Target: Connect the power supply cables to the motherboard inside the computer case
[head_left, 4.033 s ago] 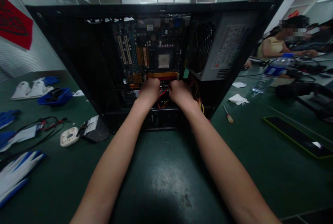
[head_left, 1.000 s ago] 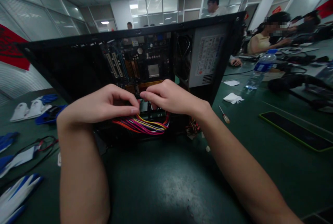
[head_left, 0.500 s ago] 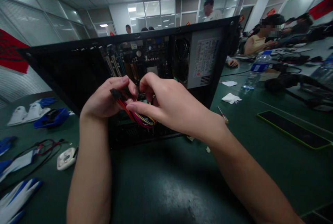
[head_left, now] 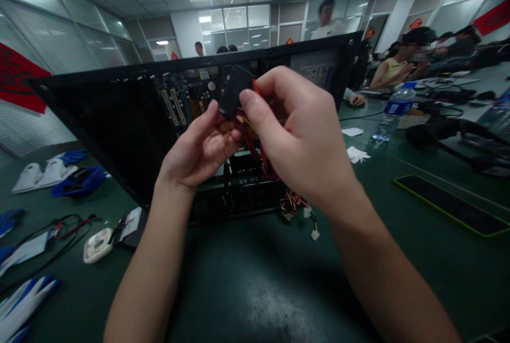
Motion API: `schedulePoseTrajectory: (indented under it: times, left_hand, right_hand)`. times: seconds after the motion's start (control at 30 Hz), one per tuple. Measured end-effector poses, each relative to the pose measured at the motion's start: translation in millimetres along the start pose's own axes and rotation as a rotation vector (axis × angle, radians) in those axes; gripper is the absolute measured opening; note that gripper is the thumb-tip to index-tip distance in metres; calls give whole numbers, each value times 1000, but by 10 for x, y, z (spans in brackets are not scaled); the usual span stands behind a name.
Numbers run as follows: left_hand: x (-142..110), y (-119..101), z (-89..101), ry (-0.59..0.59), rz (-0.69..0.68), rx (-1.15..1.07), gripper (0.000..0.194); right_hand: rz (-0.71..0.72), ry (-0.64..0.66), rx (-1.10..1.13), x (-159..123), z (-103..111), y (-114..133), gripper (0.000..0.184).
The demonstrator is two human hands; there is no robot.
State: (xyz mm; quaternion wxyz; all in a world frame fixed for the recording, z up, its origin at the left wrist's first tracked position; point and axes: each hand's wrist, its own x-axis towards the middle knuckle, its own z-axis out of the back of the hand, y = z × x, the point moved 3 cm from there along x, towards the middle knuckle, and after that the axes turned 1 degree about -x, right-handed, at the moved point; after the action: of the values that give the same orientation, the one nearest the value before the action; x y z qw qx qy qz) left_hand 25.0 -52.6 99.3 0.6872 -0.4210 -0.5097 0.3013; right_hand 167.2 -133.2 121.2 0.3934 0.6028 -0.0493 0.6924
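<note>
Black connector (head_left: 231, 93) touches both hands (head_left: 201, 146) (head_left: 305, 128) below case edge (head_left: 215, 60).

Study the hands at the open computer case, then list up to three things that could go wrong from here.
The right hand pinches the black connector; its coloured wires hang below and might be strained if pulled.

Both that hand and the left hand are in front of the circuit board, partly hiding it, so a knock could go unseen.

Loose white plugs lie outside the case and could snag if it shifts.
</note>
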Motion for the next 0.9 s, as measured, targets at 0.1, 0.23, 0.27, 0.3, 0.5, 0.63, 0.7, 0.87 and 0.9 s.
schedulePoseTrajectory:
  times: [0.1, 0.23, 0.27, 0.3, 0.5, 0.63, 0.7, 0.87, 0.9]
  left_hand:
    - [25, 25, -63, -4, 12, -85, 30]
    - [59, 57, -124, -4, 25, -111, 29]
    - [64, 64, -132, 5, 29, -118, 29]
    - [68, 70, -134, 11, 28, -128, 29]
    - [96, 72, -84, -56, -25, -119, 28]
    - [91, 51, -86, -65, -47, -112, 28]
    - [86, 43, -85, -61, -44, -119, 28]
    - [83, 30, -35, -88, -29, -137, 31]
    - [80, 24, -27, -90, -31, -145, 33]
  right_hand:
    - [-43, -21, 88, 35, 34, -104, 22]
    - [-116, 33, 307, 76, -21, -283, 26]
    - [-142, 35, 350, 87, -38, -334, 27]
    - [-169, 33, 387, 98, -55, -385, 27]
    - [-207, 10, 520, 129, -127, -537, 26]
    - [-183, -31, 525, 127, -121, -517, 22]
    - [-174, -42, 500, 126, -107, -505, 20]
    - [-160, -40, 420, 114, -85, -474, 18]
    - [-168, -41, 421, 108, -88, -470, 19]
